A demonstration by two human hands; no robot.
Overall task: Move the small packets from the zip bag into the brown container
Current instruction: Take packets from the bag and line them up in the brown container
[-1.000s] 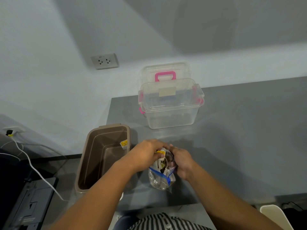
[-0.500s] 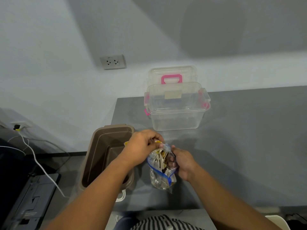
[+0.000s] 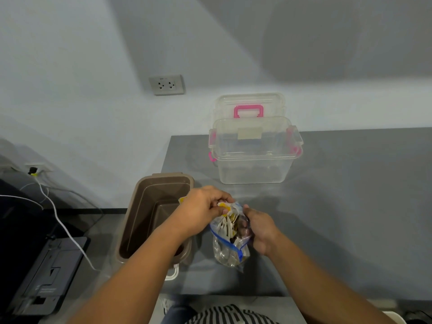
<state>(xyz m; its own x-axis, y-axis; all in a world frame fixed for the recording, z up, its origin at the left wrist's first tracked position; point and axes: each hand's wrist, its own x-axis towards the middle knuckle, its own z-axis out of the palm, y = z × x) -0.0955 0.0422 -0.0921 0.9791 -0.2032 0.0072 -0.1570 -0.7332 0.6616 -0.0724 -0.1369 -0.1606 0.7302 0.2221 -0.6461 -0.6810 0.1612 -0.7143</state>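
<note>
1. On the grey table, just right of the brown container, sits the zip bag, clear plastic with a blue zip strip.
2. Its long axis runs near to far in the view: the closed bottom lies toward the person and the open mouth points away, toward the clear plastic box, and somewhat upward.
3. The small packets fill the upper half of the bag, standing on end along its long axis, with their tops at the mouth.
4. The left hand is at the mouth of the bag, with its fingers curled and its fingertips pinching a yellow-and-white packet that sticks out of the opening.
5. The right hand grasps the right side of the bag near the mouth; its fingers are bent round the plastic and show dimly through it.
6. The left forearm crosses above the near right corner of the brown container, which is long front to back and open at the top.
7. A yellow scrap shows at the left edge of the left hand, over the container's right rim; I cannot tell whether the hand holds it.
8. The clear plastic box stands farther back on the table, with pink latches at its sides.
9. Its lid, with a pink handle, leans upright behind it against the wall.
10. A wall socket is set in the wall to the left of the box.
11. A white cable trails down on the far left, off the table.
</note>
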